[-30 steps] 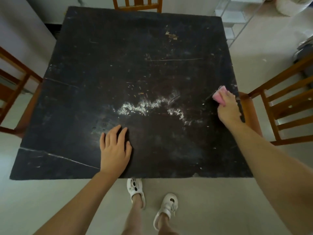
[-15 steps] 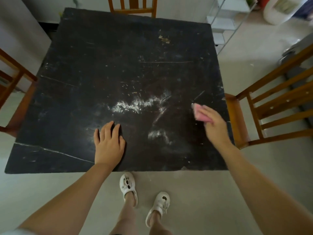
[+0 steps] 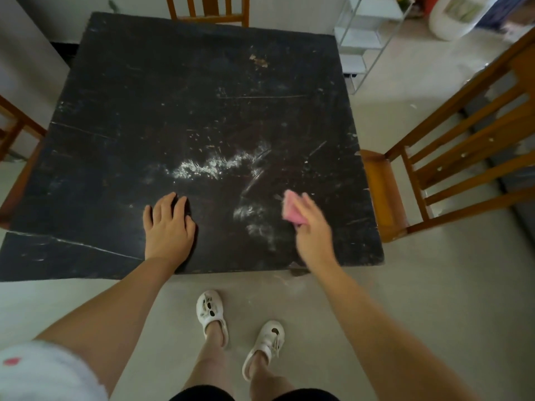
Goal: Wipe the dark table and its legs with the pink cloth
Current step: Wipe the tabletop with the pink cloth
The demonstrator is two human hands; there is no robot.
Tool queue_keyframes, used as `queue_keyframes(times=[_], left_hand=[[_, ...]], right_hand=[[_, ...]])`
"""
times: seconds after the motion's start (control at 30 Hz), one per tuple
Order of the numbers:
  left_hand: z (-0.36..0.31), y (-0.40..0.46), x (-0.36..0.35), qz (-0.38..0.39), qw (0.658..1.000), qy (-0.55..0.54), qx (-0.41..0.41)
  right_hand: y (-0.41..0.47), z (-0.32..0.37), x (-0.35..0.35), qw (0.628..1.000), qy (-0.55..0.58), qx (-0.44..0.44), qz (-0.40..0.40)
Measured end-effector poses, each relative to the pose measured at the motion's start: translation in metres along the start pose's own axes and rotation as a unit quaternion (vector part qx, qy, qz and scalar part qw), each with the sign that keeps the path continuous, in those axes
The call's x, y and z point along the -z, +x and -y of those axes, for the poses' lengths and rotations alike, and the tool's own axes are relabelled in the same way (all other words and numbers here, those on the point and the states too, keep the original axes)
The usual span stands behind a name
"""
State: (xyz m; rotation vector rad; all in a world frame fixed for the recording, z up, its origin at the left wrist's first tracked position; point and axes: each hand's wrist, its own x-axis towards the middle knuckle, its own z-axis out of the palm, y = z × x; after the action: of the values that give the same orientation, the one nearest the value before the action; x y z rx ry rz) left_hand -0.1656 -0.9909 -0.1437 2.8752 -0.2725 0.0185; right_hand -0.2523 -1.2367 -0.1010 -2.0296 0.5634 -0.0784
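Scuffed dark table, white powder streaked across its middle.

Near its front-right part the pink cloth lies against the top, grasped in the right hand, fingers curled over it. Left hand rests flat, fingers relaxed, beside the powder. Wooden chairs stand around; white sandals below.
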Motion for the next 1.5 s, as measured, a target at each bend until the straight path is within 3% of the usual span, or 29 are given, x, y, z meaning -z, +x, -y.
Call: queue_keyframes(times=[0.07,0.17,0.27,0.37,0.43,0.5,0.53,0.63,0.73,0.9,1.0,1.07,1.13,1.2,1.3,1.4,1.5], left_hand=[[-0.001,0.0,0.0,-0.001,1.0,-0.001,-0.002],[-0.001,-0.002,0.001,0.006,1.0,0.003,-0.004],[0.001,-0.002,0.002,0.01,1.0,0.007,-0.005],[0.0,-0.004,0.004,0.02,1.0,-0.002,-0.001],[0.002,-0.005,0.006,0.019,1.0,-0.013,-0.005],[0.012,-0.006,0.009,0.01,1.0,-0.01,-0.005],[0.019,-0.007,0.011,0.004,1.0,-0.004,0.007],[0.038,-0.008,0.015,-0.01,0.997,-0.001,0.074],[0.039,-0.007,0.013,-0.004,0.994,-0.01,0.108],[0.037,-0.005,0.013,0.003,0.994,-0.013,0.111],[0.035,-0.003,0.016,-0.003,0.994,-0.015,0.11],[0.035,-0.002,0.014,-0.002,0.993,-0.009,0.114],[0.035,-0.002,0.013,0.001,0.994,0.002,0.11],[0.037,0.0,0.012,0.001,0.994,0.011,0.108],[0.037,0.0,0.011,0.006,0.994,0.014,0.109],[0.037,-0.002,0.014,0.009,0.994,0.011,0.108],[0.036,-0.003,0.015,0.012,0.994,0.004,0.112]], right_hand=[[-0.001,-0.027,0.043,0.991,-0.094,-0.041,-0.086],[-0.029,-0.06,0.052,0.96,-0.248,-0.094,-0.089],[-0.057,-0.049,-0.011,0.972,-0.223,-0.031,-0.072],[-0.058,-0.015,-0.062,0.982,-0.18,0.045,0.021],[-0.038,0.006,-0.066,0.995,-0.076,0.038,0.06],[-0.001,0.016,-0.043,1.0,0.005,0.019,0.01],[0.023,0.014,-0.025,0.999,-0.011,0.007,-0.035],[0.092,0.002,0.014,0.979,-0.17,-0.042,-0.101],[0.1,0.0,-0.02,0.968,-0.247,0.032,-0.041],[0.012,0.013,-0.096,0.962,-0.167,0.18,0.12],[0.024,0.02,-0.085,0.968,-0.042,0.156,0.193],[0.073,0.028,-0.059,0.982,0.016,0.127,0.139],[0.133,0.034,-0.028,0.989,-0.061,0.129,0.025],[0.185,0.036,-0.012,0.978,-0.182,0.103,-0.022],[0.195,0.035,-0.046,0.942,-0.329,0.058,0.025],[0.132,0.04,-0.095,0.929,-0.282,0.187,0.15],[0.069,0.041,-0.1,0.897,-0.23,0.263,0.273]])
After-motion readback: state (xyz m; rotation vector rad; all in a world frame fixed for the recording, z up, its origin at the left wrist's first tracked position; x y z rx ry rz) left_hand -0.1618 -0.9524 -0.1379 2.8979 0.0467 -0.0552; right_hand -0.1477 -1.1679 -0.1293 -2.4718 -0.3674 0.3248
